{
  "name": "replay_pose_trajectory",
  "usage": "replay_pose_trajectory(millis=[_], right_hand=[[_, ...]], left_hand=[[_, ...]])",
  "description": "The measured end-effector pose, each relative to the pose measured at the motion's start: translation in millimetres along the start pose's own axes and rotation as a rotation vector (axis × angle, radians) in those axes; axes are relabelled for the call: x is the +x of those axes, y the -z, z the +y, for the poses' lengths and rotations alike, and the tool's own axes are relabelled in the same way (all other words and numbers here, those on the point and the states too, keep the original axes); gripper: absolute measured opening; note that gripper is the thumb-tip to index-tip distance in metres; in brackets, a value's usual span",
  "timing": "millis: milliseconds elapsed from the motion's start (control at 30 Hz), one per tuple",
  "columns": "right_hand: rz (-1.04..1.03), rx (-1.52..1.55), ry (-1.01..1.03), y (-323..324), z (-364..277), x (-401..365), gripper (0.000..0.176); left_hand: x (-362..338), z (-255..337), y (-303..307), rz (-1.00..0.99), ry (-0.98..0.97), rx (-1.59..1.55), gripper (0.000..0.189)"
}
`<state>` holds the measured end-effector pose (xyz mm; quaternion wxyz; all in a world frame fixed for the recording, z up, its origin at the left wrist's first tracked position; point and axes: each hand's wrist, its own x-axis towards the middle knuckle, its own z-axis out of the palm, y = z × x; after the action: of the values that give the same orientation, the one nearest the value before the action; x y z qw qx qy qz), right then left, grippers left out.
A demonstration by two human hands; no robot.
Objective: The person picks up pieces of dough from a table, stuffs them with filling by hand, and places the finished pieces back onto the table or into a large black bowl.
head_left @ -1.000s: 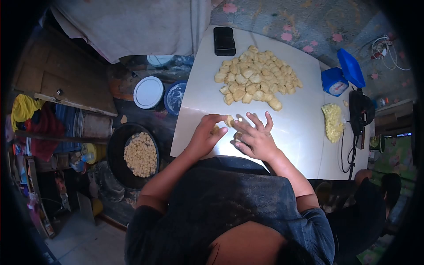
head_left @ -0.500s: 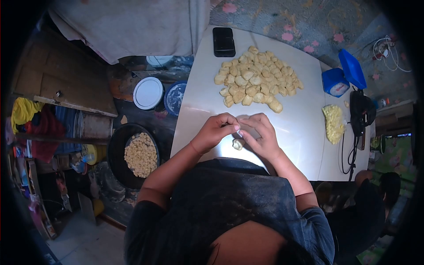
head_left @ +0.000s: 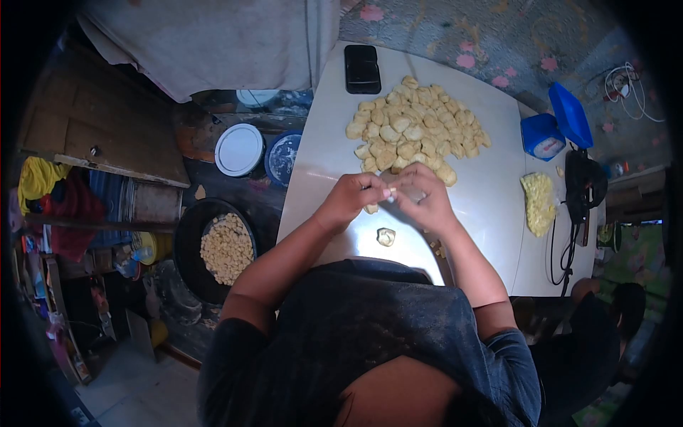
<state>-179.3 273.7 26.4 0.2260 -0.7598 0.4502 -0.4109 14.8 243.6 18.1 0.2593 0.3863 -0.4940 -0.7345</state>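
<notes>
White tabletop (head_left: 484,206) takes up the middle of the view, with the floor and clutter off its left edge. Over its near part the two hands meet, and a small dough piece (head_left: 389,191) sits pinched between their tips, lifted just above the surface and mostly hidden. The left hand (head_left: 348,199) has its fingers (head_left: 376,186) curled in narrow on the piece. The right hand (head_left: 425,201) closes on it from the other side, fingers bunched tight.

A second piece (head_left: 371,208) lies on the tabletop just under the left hand. A third piece (head_left: 385,236) lies apart, nearer the person. A few crumbs (head_left: 435,248) lie beside the right wrist.

Just beyond the hands lies a broad pile (head_left: 416,128) of similar pieces, its near edge close to the right knuckles. A phone (head_left: 362,68) lies at the far edge behind the pile. To the right stand a blue scale (head_left: 544,136) and a yellow heap (head_left: 538,199), well apart from the hands.

Down on the left, a black pan (head_left: 186,242) holds more pieces, with a white lid (head_left: 239,149) and a blue bowl (head_left: 282,156) beyond it.
</notes>
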Motion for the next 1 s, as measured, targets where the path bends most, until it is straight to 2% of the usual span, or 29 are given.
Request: replay_pose_trajectory(millis=[33,100,167,233,267,333,467,533,567,633,767,800,833,900,933,1000], right_hand=[[-0.012,0.172,-0.134,0.1,9.2,4.3,0.025],[0.060,0.138,-0.184,1.7,35.4,20.3,0.028],[0.131,0.101,-0.231,6.7,59.1,39.8,0.031],[0.158,-0.205,-0.250,10.7,78.2,57.4,0.032],[0.158,-0.204,-0.247,9.4,89.0,63.2,0.032],[0.154,-0.677,0.026,4.3,104.7,71.2,0.030],[0.075,-0.721,0.178,3.0,95.5,81.9,0.022],[-0.048,-0.275,-0.126,3.5,87.0,77.8,0.018],[-0.054,-0.274,-0.122,4.7,80.0,74.3,0.018],[0.212,0.512,-0.413,8.2,66.9,64.7,0.015],[0.208,0.844,-0.437,39.8,45.7,45.4,0.012],[0.128,0.749,-0.488,44.6,49.4,38.0,0.014],[0.136,0.745,-0.487,44.7,46.1,32.8,0.014],[0.233,0.855,-0.618,41.2,27.1,26.5,0.018],[0.238,0.855,-0.616,42.5,24.3,22.6,0.018],[0.341,1.145,-0.620,44.4,20.6,15.8,0.022]], left_hand=[[5.9,-3.0,2.2,0.001,-0.001,0.000,0.010],[21.2,-14.5,8.2,0.155,-0.295,0.269,0.012],[30.1,-20.0,14.2,0.174,-0.330,0.335,0.014],[34.6,-24.0,16.8,0.177,-0.357,0.350,0.017],[35.5,-25.3,17.1,0.180,-0.359,0.351,0.017],[34.6,-26.6,17.1,0.169,-0.367,0.378,0.017],[26.3,-21.4,20.1,0.166,-0.336,0.420,0.016],[28.5,-28.4,23.1,0.243,-0.417,0.371,0.016],[29.6,-30.3,25.9,0.250,-0.417,0.367,0.016],[32.3,-32.5,32.1,0.272,-0.436,0.350,0.015],[35.6,-22.3,30.5,0.281,-0.482,0.357,0.014],[37.7,-20.8,27.4,0.260,-0.473,0.301,0.013],[40.0,-19.3,24.6,0.241,-0.465,0.245,0.013],[43.6,-17.1,21.0,0.196,-0.445,0.292,0.014],[45.3,-15.9,19.4,0.159,-0.422,0.338,0.016],[52.0,-5.9,14.1,0.170,-0.403,0.448,0.015]])
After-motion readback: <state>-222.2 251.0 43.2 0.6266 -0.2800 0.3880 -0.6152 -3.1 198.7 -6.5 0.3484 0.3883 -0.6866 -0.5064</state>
